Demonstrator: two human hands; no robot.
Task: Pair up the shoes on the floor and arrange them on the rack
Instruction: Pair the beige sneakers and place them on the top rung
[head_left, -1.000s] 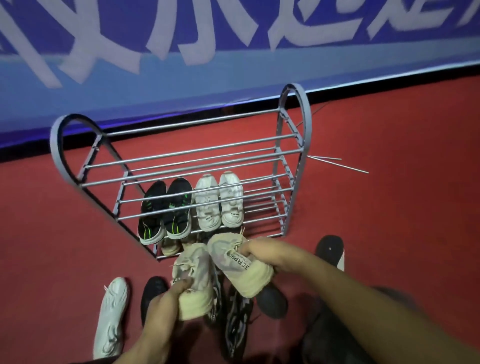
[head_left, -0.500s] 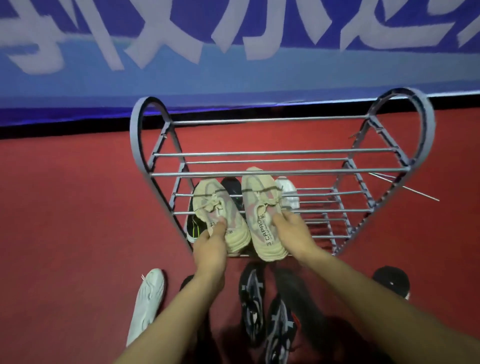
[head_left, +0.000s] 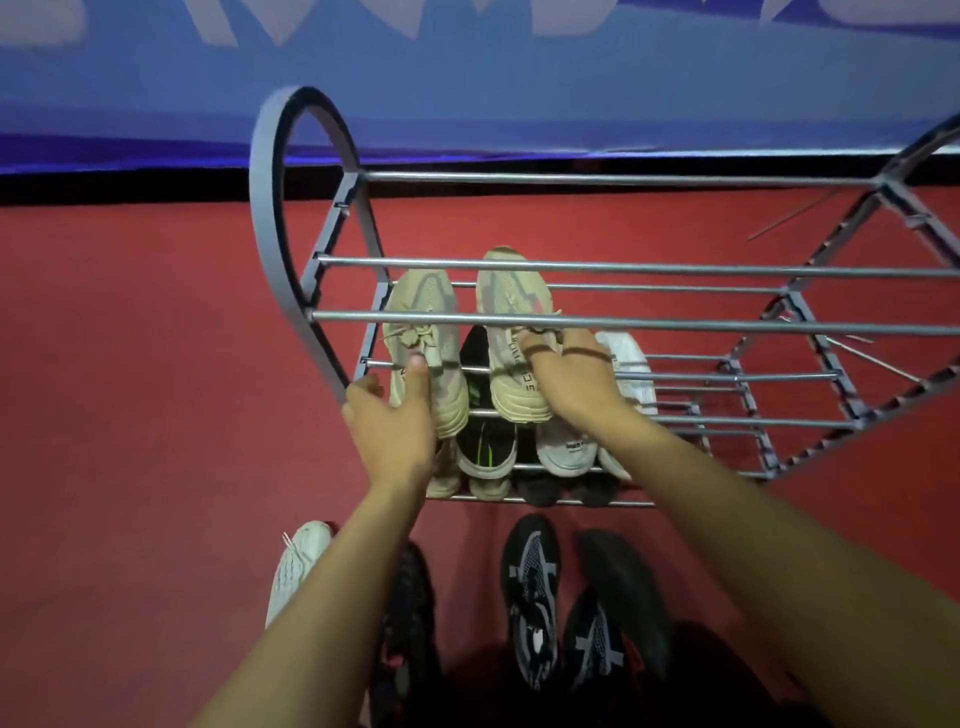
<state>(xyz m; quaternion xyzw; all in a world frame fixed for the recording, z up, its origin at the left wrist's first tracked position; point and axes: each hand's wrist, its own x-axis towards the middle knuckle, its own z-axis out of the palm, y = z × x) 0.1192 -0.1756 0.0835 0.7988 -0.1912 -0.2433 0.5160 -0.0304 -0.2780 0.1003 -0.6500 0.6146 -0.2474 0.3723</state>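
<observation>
Beige knit shoes (head_left: 511, 332) on steel-rod rack (head_left: 675, 270), each hand's grip (head_left: 569, 376) seemingly pinching one.

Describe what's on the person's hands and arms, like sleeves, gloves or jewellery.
Both forearms are bare, with no sleeves in view. The left hand wears no glove or ring that shows. The right hand is ungloved too, with thin dark bands around two fingers, possibly rings or string. No watch shows.

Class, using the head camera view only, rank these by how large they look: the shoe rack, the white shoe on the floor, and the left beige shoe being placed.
1. shoe rack, clearly largest.
2. white shoe and left beige shoe: similar; the arm hides part of the white one, so unranked.
</observation>
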